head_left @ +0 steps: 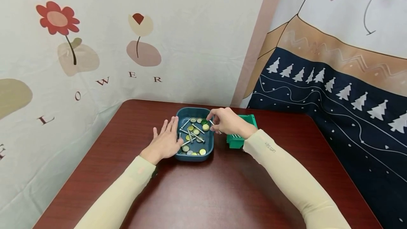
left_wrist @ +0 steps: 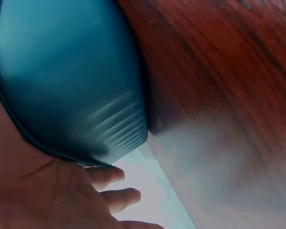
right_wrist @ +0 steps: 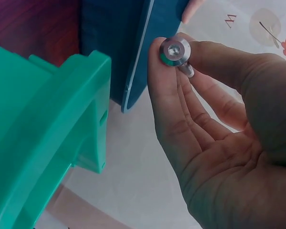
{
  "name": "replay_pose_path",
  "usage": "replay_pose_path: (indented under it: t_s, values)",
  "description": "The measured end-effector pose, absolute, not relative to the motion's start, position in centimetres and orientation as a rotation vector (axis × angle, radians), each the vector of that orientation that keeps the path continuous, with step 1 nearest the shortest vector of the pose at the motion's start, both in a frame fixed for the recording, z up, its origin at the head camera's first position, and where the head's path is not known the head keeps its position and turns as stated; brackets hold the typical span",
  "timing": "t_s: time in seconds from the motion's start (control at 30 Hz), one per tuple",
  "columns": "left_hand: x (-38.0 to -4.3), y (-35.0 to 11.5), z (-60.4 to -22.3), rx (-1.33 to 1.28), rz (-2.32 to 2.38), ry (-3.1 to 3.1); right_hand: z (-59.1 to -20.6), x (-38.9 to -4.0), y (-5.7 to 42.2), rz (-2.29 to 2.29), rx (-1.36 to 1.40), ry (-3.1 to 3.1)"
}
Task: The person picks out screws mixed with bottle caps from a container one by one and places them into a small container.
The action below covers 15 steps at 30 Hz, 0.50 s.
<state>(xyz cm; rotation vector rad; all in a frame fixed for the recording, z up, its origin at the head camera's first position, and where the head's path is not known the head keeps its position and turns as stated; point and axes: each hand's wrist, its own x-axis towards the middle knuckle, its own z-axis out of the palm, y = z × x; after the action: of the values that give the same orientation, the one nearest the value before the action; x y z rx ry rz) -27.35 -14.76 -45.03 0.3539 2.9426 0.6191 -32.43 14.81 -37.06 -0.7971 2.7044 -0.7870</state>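
Observation:
A dark blue tray (head_left: 194, 158) holds several silver bolts (head_left: 198, 137) and several round yellow, silver and green discs (head_left: 202, 152). My left hand (head_left: 164, 140) rests on its left rim with the fingers spread straight; the left wrist view shows the palm against the tray's wall (left_wrist: 66, 71). Above the tray's right rim, my right hand (head_left: 230, 121) pinches one silver bolt (right_wrist: 175, 51) between thumb and fingertips. The bolt's round head with a hex socket faces the right wrist camera, and most of its shank is hidden.
Just right of the tray stands a green bin (head_left: 235, 143), partly covered by my right forearm; some silver pieces show inside it. Both sit on a reddish-brown table (head_left: 203, 193). A printed cloth (head_left: 190, 45) hangs behind the table's far edge.

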Motion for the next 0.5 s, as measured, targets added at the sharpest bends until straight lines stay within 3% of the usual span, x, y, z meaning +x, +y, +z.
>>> replay_pose_path:
  t_s: [0.5]
  values:
    - [-27.2, -14.7, -44.9, 0.342, 0.617, 2.936, -37.0, -32.8, 17.1, -0.839, -0.738, 2.719]
